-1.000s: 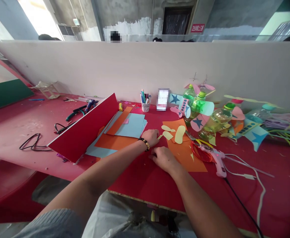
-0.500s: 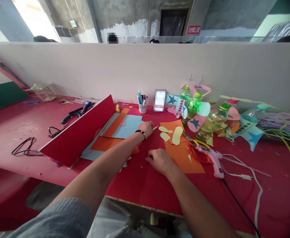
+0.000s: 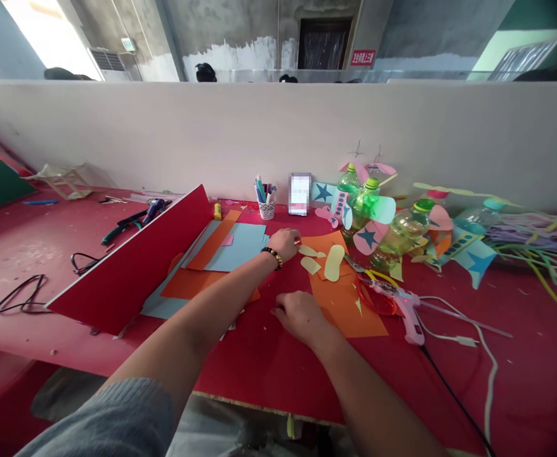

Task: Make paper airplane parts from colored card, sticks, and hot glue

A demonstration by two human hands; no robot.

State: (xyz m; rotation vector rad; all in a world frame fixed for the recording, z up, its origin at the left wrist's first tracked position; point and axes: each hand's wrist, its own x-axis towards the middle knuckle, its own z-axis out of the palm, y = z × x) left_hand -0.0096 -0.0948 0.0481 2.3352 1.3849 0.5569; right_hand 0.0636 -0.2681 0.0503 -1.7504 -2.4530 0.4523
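My left hand (image 3: pixel 284 245), with a beaded bracelet at the wrist, is closed in a pinch. The tip of a small pale yellow paper piece (image 3: pixel 297 242) shows at its fingers. Just right of it, several yellow paper cutouts (image 3: pixel 334 263) lie on an orange sheet (image 3: pixel 349 314). Nearer to me, my right hand (image 3: pixel 300 314) rests on the red table beside that sheet's left edge. Its fingers are curled in, and anything inside them is hidden. Light blue sheets (image 3: pixel 247 244) and an orange strip (image 3: pixel 216 240) lie left of my left hand.
A pink glue gun (image 3: pixel 408 311) with cables and scissors (image 3: pixel 353 263) lie at right. Behind them stand decorated plastic bottles (image 3: pixel 405 231). A pen cup (image 3: pixel 266 209) and a phone (image 3: pixel 300 193) are at the back. A red board (image 3: pixel 136 273) stands at left, with pliers (image 3: pixel 121 227) beyond it.
The view has shifted slightly, so the table's things appear a little further left. My left hand has moved slightly right towards the yellow cutouts. The right hand has hardly moved.
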